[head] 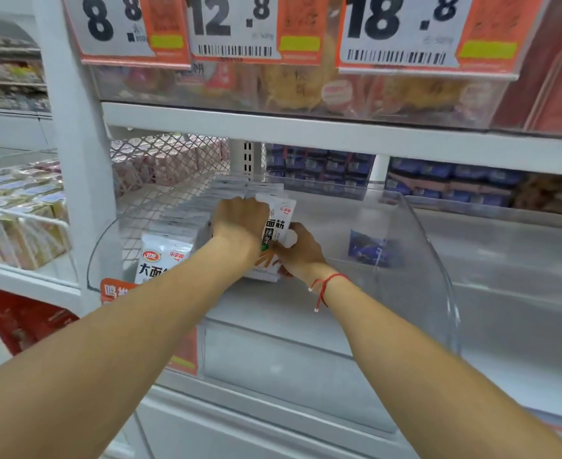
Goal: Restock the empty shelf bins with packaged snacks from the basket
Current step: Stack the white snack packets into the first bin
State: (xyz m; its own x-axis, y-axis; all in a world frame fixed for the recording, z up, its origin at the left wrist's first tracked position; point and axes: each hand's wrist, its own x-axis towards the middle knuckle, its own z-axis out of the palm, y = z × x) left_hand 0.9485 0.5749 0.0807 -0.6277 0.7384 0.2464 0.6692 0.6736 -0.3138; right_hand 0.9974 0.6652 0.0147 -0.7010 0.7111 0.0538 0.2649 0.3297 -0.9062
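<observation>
Seen from the head camera, both arms reach into a clear plastic shelf bin (432, 226), where the left hand (240, 223) curls its fingers over the top of a white snack packet (278, 223) and the right hand (301, 250) grips the same packet from the right side, a red string bracelet (326, 286) on its wrist. The packet stands upright at the right end of a row of matching white packets (170, 246) that fills the left part of the bin, running from near to far. Above, on the higher shelf, hang price tags (236, 24) in front of bagged snacks.
</observation>
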